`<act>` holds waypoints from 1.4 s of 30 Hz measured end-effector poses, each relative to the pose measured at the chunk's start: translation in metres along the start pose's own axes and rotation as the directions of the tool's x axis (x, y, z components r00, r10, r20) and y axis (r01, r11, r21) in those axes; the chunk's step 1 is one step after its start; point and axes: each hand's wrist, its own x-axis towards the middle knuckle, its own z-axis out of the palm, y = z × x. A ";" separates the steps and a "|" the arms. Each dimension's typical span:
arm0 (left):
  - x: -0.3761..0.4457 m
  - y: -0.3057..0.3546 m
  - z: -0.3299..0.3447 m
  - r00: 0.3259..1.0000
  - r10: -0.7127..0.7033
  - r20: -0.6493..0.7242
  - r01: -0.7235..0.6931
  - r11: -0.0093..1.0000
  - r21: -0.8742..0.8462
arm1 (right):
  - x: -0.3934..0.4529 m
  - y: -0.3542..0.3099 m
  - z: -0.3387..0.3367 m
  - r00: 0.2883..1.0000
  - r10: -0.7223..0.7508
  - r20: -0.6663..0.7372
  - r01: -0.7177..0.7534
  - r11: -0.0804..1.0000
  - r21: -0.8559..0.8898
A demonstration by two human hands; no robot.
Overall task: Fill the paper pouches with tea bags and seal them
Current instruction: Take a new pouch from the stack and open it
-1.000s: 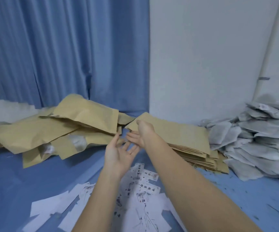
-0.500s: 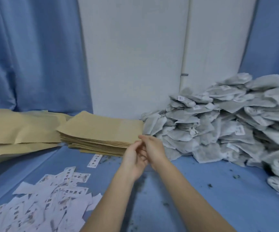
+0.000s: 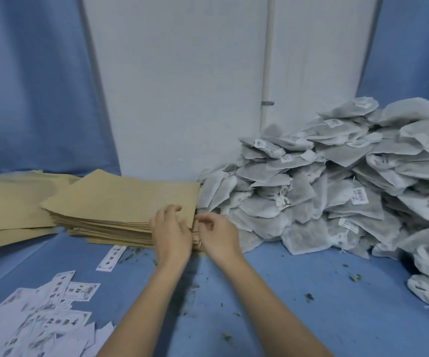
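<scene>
A flat stack of brown paper pouches [image 3: 120, 199] lies on the blue cloth, left of centre. Right of it rises a big heap of grey-white tea bags [image 3: 337, 191] with small tags. Both my hands meet at the stack's near right corner. My left hand [image 3: 171, 230] rests against the stack's side with its thumb over the top pouch and its fingers relaxed. My right hand [image 3: 218, 233] is just right of the corner with its fingertips curled toward the pouch edges. Whether it pinches a pouch is hidden.
More brown pouches [image 3: 10, 202] lie spread at the far left. White printed labels [image 3: 53, 318] are scattered at the front left, and one strip [image 3: 111, 258] lies near the stack. Loose tea crumbs [image 3: 355, 276] dot the blue table cloth [image 3: 311, 318]. A wall and blue curtains stand behind.
My view has swung right, from the left pouch pile to the tea bag heap. Both hands moved from mid-air in front of the stack onto its near right corner.
</scene>
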 end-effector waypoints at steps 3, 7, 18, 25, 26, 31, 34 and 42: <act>0.020 -0.025 0.002 0.978 0.056 0.203 -0.125 0.930 0.345 | 0.017 -0.011 0.032 0.982 -0.173 0.072 0.184 0.963 -0.198; 0.032 -0.050 0.004 0.904 0.021 0.427 -0.218 0.882 0.418 | 0.034 -0.013 0.059 0.943 -0.241 0.229 0.307 0.897 -0.320; -0.002 -0.044 -0.023 0.862 0.483 0.154 -0.503 0.780 0.373 | 0.005 -0.009 0.023 0.843 0.538 -0.005 -0.469 0.740 0.483; -0.048 -0.034 -0.056 0.852 0.499 -0.159 -0.486 0.866 0.119 | -0.038 -0.027 0.005 0.871 0.407 0.275 -0.471 0.532 0.704; -0.057 -0.032 -0.063 0.918 0.354 -0.177 -0.356 0.934 0.022 | -0.044 -0.029 0.001 0.885 0.385 0.261 -0.445 0.538 0.715; -0.085 -0.017 -0.091 0.622 -0.641 0.450 0.701 0.199 -0.685 | -0.085 -0.035 -0.020 0.921 0.349 0.172 -0.337 0.495 0.801; -0.090 -0.014 -0.094 0.614 -0.396 0.683 0.674 -0.187 -0.714 | -0.113 -0.037 -0.029 0.932 0.325 0.163 -0.314 0.492 0.812; -0.085 -0.005 -0.102 0.786 -0.351 0.509 0.423 -0.295 -0.857 | -0.148 -0.022 -0.049 0.914 0.392 0.104 -0.350 0.634 0.690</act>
